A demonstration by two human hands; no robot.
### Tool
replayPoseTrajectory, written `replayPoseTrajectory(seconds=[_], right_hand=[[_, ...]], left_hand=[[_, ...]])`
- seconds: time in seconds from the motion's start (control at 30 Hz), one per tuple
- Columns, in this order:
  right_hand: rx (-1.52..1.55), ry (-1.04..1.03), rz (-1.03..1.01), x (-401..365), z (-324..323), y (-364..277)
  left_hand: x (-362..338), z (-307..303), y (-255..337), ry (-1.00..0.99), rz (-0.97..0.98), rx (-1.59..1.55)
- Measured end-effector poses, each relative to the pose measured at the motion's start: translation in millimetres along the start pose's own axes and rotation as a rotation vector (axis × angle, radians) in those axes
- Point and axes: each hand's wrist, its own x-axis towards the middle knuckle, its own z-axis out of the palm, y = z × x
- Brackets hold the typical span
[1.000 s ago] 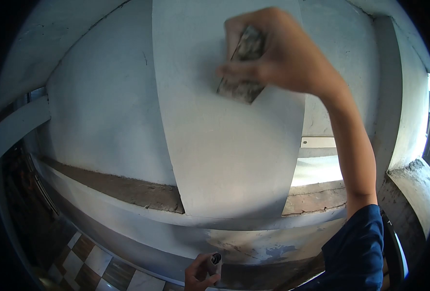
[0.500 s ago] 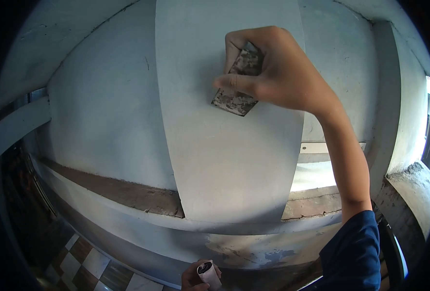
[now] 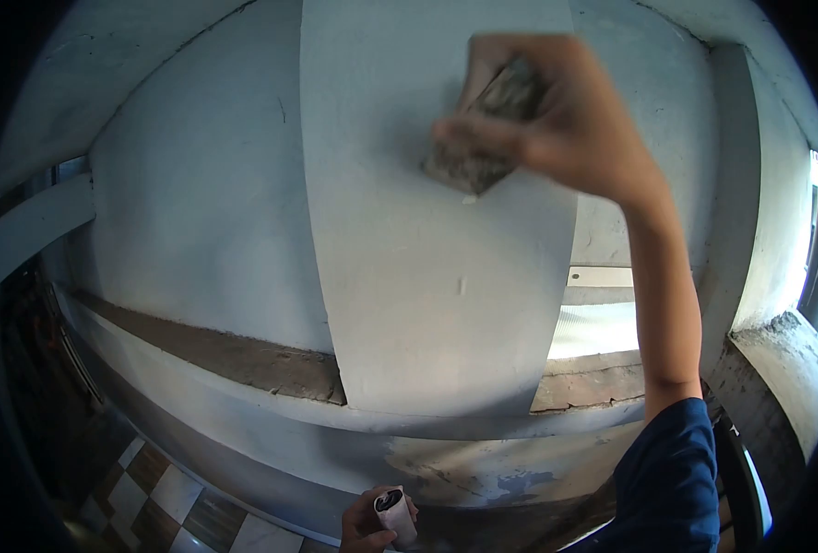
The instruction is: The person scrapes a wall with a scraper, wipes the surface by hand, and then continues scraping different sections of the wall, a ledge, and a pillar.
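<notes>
Raised high in front of the pale column (image 3: pixel 427 313), my right hand (image 3: pixel 557 120) is wrapped round a flat, speckled grey block (image 3: pixel 474 166). Motion blurs both the hand and the block, and it is hard to tell whether the block touches the column's face. Low down at the bottom centre, my left hand (image 3: pixel 367 523) grips a pale roll (image 3: pixel 397 518) with a dark opening at its upper end. Small whitish marks show on the column below the block.
Brown rough ledges (image 3: pixel 234 359) run on both sides of the column. Peeling paint (image 3: pixel 520 479) covers the lower wall. Checkered floor tiles (image 3: pixel 174 493) lie at the lower left. A bright window opening (image 3: pixel 815 230) and a sill are at the right.
My right hand has moved up and to the right with the block. Small whitish marks now show on the column below it. My left hand still holds the roll, nearly in the same place.
</notes>
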Motion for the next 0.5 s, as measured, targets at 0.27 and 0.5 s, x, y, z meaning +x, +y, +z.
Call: replayPoseTrajectory(seconds=[0.27, 0.5], right_hand=[[0.067, 0.092, 0.057, -0.9, -7.6, -1.7], [0.067, 0.057, 0.091, -1.2, 1.1, -3.4]], left_hand=[[1.1, -1.4, -6.6, -0.01, 0.041, 0.011], [-7.6, -19.3, -37.2, 0.088, 0.039, -0.034]])
